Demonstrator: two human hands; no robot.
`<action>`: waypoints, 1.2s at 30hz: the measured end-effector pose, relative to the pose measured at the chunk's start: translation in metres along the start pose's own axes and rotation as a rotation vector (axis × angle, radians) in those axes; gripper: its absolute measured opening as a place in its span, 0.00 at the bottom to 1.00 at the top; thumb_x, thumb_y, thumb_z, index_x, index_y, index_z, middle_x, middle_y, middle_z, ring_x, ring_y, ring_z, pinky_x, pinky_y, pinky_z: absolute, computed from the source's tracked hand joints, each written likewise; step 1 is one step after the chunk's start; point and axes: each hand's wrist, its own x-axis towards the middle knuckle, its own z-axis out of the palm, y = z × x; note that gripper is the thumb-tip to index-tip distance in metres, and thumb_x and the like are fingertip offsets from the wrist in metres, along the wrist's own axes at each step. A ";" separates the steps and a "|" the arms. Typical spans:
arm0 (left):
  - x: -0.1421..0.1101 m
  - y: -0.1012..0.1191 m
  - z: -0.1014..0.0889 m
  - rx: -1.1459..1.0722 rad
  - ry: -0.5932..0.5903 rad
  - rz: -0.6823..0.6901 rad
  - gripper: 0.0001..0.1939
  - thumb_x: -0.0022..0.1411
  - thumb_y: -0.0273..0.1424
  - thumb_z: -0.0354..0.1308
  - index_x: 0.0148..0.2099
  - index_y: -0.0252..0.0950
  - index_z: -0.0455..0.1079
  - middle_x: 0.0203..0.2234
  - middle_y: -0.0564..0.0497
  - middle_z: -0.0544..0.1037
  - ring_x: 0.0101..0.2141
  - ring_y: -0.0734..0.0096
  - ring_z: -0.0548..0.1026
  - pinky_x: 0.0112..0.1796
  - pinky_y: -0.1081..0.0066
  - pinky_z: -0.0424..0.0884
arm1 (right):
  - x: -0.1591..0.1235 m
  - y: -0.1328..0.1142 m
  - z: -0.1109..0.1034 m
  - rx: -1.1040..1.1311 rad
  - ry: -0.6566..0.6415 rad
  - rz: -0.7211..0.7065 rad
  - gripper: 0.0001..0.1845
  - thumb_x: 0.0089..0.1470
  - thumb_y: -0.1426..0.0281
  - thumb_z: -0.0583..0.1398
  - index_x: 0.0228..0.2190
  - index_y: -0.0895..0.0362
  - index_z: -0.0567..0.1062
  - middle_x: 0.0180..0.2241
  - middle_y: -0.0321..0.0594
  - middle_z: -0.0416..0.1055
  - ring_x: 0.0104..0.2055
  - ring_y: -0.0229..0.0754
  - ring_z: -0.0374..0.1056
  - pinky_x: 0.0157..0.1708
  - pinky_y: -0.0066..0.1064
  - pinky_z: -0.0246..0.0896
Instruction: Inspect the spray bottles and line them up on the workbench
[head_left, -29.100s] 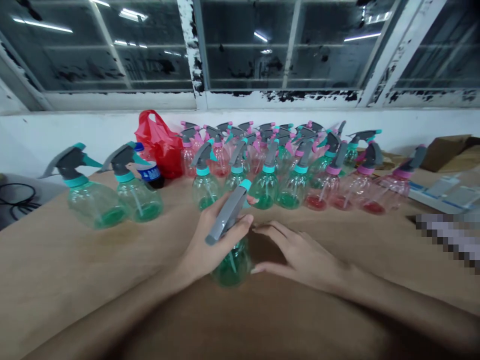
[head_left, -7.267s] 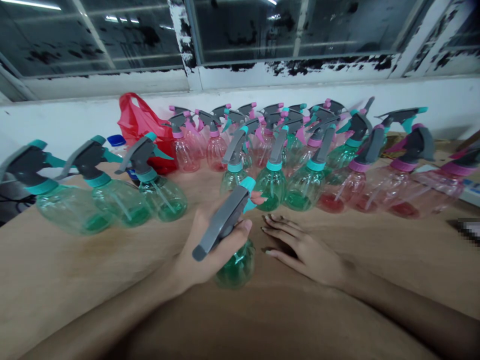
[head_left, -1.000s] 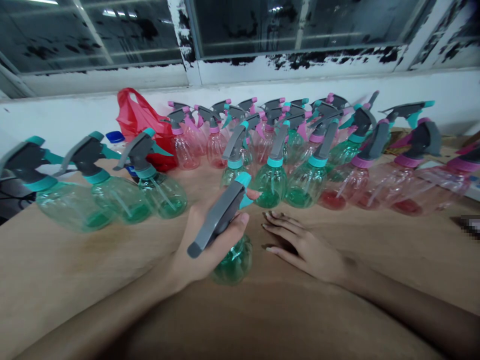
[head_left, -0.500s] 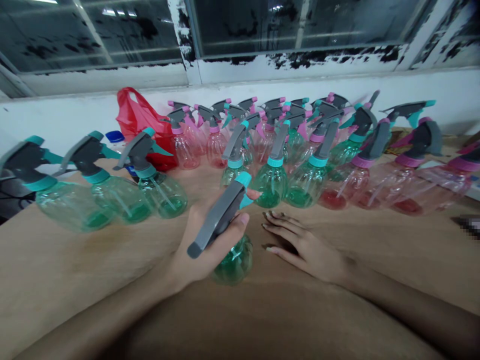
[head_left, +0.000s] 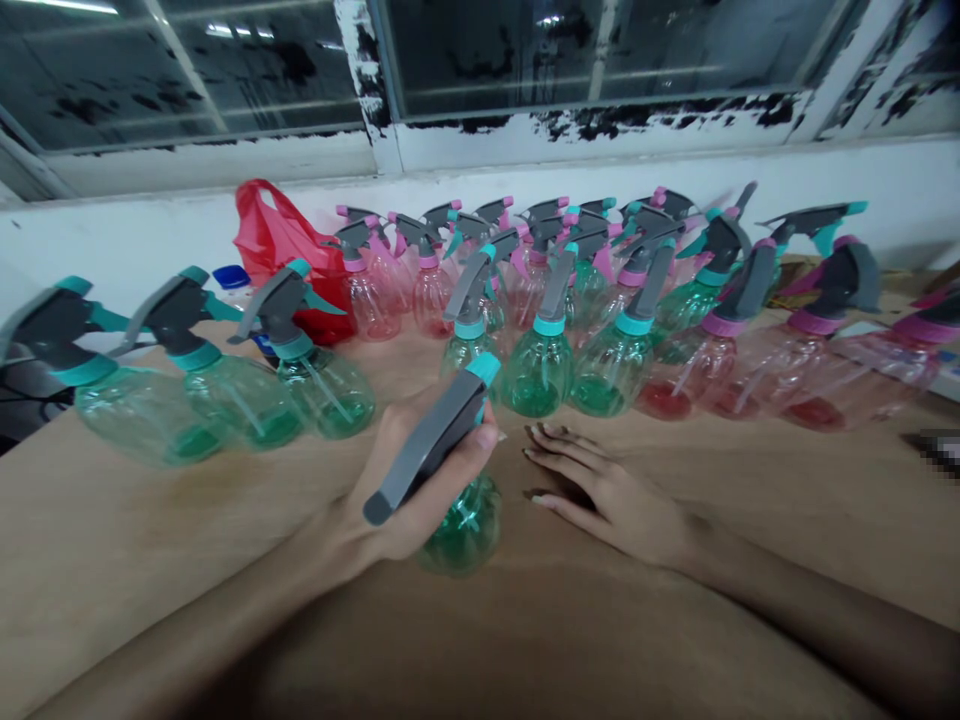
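Observation:
My left hand point(head_left: 420, 480) is wrapped round the neck and trigger of a green spray bottle point(head_left: 465, 525) with a grey and teal spray head. The bottle stands close to me on the table, its nozzle pointing away from me, and my fingers cover much of the trigger. To its right, my right hand point(head_left: 600, 490) rests on the tabletop with fingers stretched out, holding nothing. Just beyond my hands is a row with a green spray bottle point(head_left: 538, 375) and a pink spray bottle point(head_left: 686, 370) among others, each with coloured liquid at the bottom.
Three green spray bottles, one here point(head_left: 326, 390), stand at the left. A red plastic bag point(head_left: 300, 260) sits behind them beside a blue-capped bottle point(head_left: 232, 280). Several pink and green spray bottles crowd the back by the white wall point(head_left: 180, 230). A blurred dark object point(head_left: 941, 450) lies far right.
My left hand has shifted slightly left and toward me with the spray bottle's head. Its index finger, stretched out at the trigger before, is now curled in. My right hand has stayed put.

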 end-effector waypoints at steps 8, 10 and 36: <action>-0.004 0.000 0.003 -0.028 0.020 -0.085 0.12 0.61 0.36 0.50 0.46 0.43 0.66 0.25 0.54 0.70 0.26 0.67 0.70 0.32 0.65 0.72 | 0.000 0.000 0.000 0.013 -0.002 0.003 0.25 0.59 0.60 0.53 0.56 0.56 0.63 0.59 0.44 0.59 0.62 0.46 0.51 0.60 0.47 0.50; -0.005 -0.001 0.005 -0.032 0.039 -0.084 0.13 0.60 0.36 0.50 0.47 0.44 0.66 0.25 0.54 0.69 0.25 0.68 0.69 0.31 0.65 0.72 | 0.000 0.000 0.000 0.011 -0.005 0.012 0.25 0.59 0.60 0.53 0.56 0.56 0.63 0.59 0.44 0.59 0.62 0.46 0.51 0.61 0.46 0.49; -0.014 -0.002 0.017 -0.076 0.191 -0.004 0.13 0.57 0.27 0.54 0.46 0.37 0.66 0.25 0.54 0.73 0.24 0.71 0.71 0.26 0.70 0.67 | 0.019 -0.072 -0.030 0.182 0.157 0.014 0.37 0.50 0.55 0.60 0.57 0.54 0.55 0.55 0.47 0.63 0.58 0.51 0.58 0.54 0.46 0.59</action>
